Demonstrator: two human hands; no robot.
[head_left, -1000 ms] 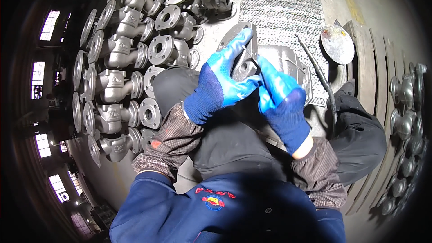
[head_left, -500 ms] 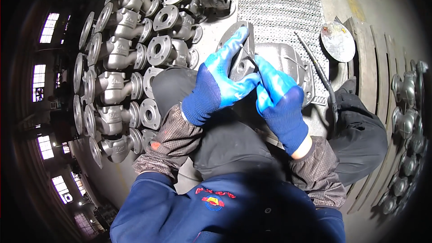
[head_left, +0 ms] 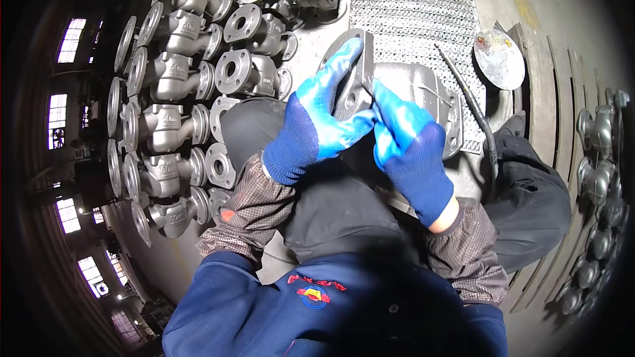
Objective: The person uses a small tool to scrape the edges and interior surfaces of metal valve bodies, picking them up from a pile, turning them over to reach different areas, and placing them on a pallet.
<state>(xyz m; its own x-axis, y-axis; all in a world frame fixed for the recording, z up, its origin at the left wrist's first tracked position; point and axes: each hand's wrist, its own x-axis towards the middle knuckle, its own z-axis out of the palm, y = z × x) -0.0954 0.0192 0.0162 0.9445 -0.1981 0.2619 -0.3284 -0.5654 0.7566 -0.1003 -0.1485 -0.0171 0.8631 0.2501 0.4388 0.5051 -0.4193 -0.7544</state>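
Observation:
A grey cast-metal valve body (head_left: 409, 78) lies in front of me, one round flange tilted up toward my left side. My left hand (head_left: 325, 111), in a blue coated glove, is closed on that flange, fingers along its face and thumb reaching toward my other hand. My right hand (head_left: 410, 137), gloved alike, is closed in a pinch at the flange's near edge, beside a bolt hole. From its fingertips a thin dark tool (head_left: 368, 90) pokes out against the flange; most of it is hidden, so its kind cannot be made out.
Rows of similar flanged valve bodies (head_left: 173, 122) stand to the left. A patterned metal mat (head_left: 413, 6) lies ahead. Right of the workpiece are a dark hose-like rod (head_left: 466, 89), a pale round disc (head_left: 499, 59) and wooden planks (head_left: 539, 106). More castings (head_left: 598, 132) line the far right.
Both hands have shifted very slightly left, still closed at the flange. The valve body stays in nearly the same place.

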